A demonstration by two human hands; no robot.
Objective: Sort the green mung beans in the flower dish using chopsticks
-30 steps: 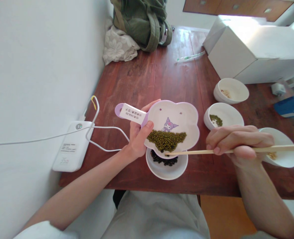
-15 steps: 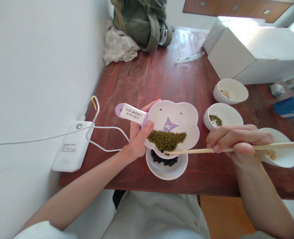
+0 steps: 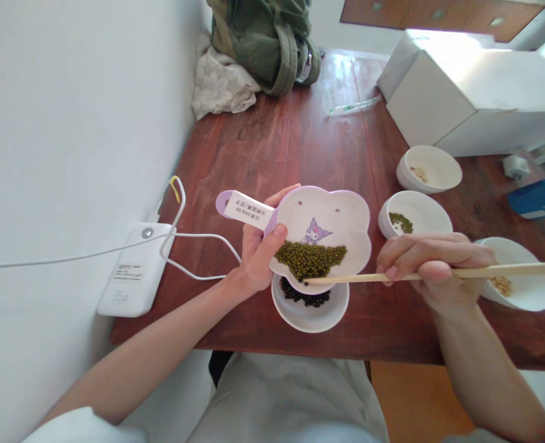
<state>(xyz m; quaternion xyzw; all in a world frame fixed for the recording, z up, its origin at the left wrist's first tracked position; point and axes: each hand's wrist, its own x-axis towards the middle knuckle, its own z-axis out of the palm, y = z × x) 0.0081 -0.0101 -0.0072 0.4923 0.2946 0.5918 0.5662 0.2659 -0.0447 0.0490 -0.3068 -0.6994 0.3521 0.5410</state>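
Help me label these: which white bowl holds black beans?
The white bowl partly hidden by the flower-shaped dish in the left hand; those at right hold green beans, yellowish pieces or pale pieces.

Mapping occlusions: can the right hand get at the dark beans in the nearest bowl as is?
Likely yes, with the chopsticks in the right hand: the bowl's near side looks uncovered. The dish in the left hand overlaps its far side in view, so some dark beans may be blocked.

Bright light, seemingly from the upper right, bleaches the white box [image 3: 473, 92] on top and glares off the counter [image 3: 328, 144] at its far end; outer edges stretch.
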